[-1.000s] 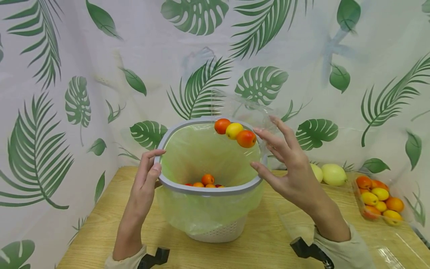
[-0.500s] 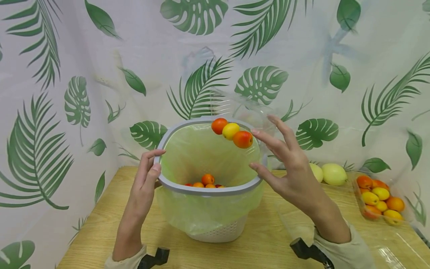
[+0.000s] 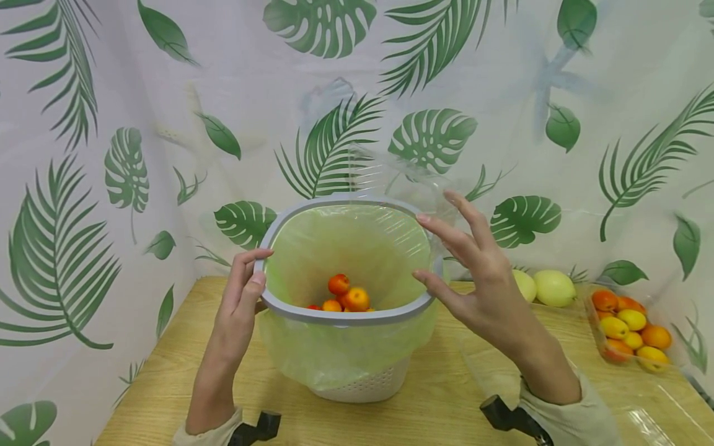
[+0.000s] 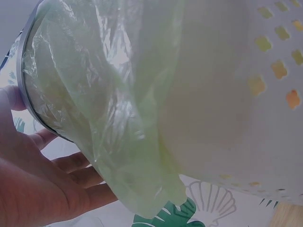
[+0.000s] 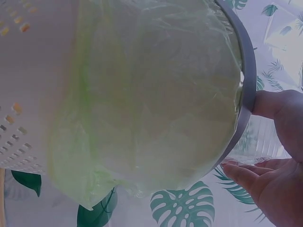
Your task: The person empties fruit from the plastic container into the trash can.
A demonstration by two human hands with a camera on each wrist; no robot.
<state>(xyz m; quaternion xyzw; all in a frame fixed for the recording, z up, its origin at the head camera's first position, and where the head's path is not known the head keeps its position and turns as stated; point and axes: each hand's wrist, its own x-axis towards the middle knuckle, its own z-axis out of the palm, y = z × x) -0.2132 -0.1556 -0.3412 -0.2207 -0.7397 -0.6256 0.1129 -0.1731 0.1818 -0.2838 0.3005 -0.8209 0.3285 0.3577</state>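
A pale green liner [image 5: 156,99] drapes over the white bin [image 5: 33,71], whose holes show orange and yellow patches. Beside the grey rim [image 5: 247,71], the right hand [image 5: 281,184] holds clear plastic [image 5: 260,142]; whether the thumb touches the rim is unclear. A leaf-patterned sheet [image 5: 135,213] spreads behind.

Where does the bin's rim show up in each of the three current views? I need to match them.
Head: the rim is the grey oval just below centre.
Left wrist: it arcs from the top down the left side, meeting the left hand.
Right wrist: it arcs from the top down the right side, beside the right hand.
Shared landmark: the green bag draped over it.
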